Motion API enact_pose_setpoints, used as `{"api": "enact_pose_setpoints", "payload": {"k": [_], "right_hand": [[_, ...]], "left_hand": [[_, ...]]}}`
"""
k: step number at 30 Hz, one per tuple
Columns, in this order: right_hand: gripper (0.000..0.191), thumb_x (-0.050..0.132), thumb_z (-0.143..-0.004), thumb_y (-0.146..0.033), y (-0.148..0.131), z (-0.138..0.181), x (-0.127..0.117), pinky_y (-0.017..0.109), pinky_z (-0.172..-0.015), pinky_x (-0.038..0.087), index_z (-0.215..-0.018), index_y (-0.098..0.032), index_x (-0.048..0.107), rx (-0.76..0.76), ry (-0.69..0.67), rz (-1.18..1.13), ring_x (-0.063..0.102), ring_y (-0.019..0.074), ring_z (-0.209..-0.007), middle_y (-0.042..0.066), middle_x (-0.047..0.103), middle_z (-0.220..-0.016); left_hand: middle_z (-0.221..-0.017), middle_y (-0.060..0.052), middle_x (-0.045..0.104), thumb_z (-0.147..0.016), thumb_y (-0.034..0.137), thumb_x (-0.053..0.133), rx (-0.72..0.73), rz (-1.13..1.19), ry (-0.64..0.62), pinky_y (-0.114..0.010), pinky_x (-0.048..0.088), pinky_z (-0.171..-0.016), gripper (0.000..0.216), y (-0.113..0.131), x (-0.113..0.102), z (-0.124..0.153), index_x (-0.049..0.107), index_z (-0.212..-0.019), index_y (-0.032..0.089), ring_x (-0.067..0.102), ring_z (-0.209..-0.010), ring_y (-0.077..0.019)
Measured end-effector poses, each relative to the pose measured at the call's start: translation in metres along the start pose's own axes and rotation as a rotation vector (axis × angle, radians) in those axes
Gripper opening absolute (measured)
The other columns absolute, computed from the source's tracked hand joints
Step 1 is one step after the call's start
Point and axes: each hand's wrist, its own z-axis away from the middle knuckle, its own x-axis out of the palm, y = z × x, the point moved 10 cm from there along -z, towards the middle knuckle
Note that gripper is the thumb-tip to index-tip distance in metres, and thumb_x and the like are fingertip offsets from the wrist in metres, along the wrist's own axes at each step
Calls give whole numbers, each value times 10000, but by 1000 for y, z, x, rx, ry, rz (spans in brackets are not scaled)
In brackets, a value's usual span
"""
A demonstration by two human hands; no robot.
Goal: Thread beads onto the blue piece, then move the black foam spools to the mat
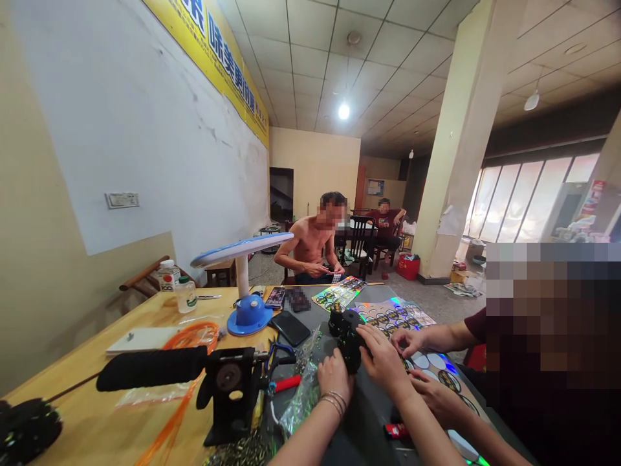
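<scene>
I see both hands meeting at the middle of the dark mat [359,414]. My left hand [334,375], with thin bracelets on the wrist, has its fingers curled closed against the lower side of a black object [347,338]. My right hand [383,360] wraps the same object from the right, fingers closed on it. The object is lifted a little over the mat, just beside the shiny sticker sheets [388,316]. A co-worker's hand [408,340] rests on those sheets, near my right hand. A clear plastic bag [301,396] and red-handled pliers [285,384] lie left of my left hand.
</scene>
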Motion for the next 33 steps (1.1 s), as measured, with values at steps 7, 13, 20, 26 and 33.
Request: {"api": "enact_pose_setpoints", "payload": {"k": [7,13,20,26,33], "right_hand": [[439,431,-845,-125,-1,1,-2,468,-1044,446,-1266,-144,554,-4,23,-6,489,246,-1265,119,600,-1280],[452,444,-839,-127,1,2,-4,479,-1026,458,-1276,-163,554,2,54,4,506,252,-1247,116,598,-1283],[460,443,-837,-130,5,3,-4,490,-1016,465,-1284,-155,548,1,58,26,526,261,-1223,122,614,-1257],[472,433,-840,-123,-1,2,-6,475,-1016,469,-1298,-178,536,-22,54,1,517,245,-1229,104,616,-1253],[481,423,-836,-117,-7,0,-7,476,-1028,460,-1301,-188,526,-22,33,-45,502,243,-1242,95,611,-1255]], "left_hand": [[-1043,-173,695,-680,169,712,12,-15,-24,-375,406,-870,472,1,-7,6,554,-1120,104,616,-1040,-306],[-1098,-166,678,-674,133,708,10,1,-30,-365,392,-895,565,5,-12,12,515,-1204,109,591,-1083,-299],[-1109,-153,678,-656,154,719,20,41,-25,-366,379,-905,584,9,-16,14,516,-1202,112,579,-1082,-300],[-1131,-152,656,-746,296,669,32,92,50,-356,362,-898,557,13,-27,13,492,-1247,129,564,-1081,-283],[-1114,-154,661,-843,441,550,33,141,129,-355,355,-899,533,20,-38,6,501,-1265,119,570,-1058,-274]]}}
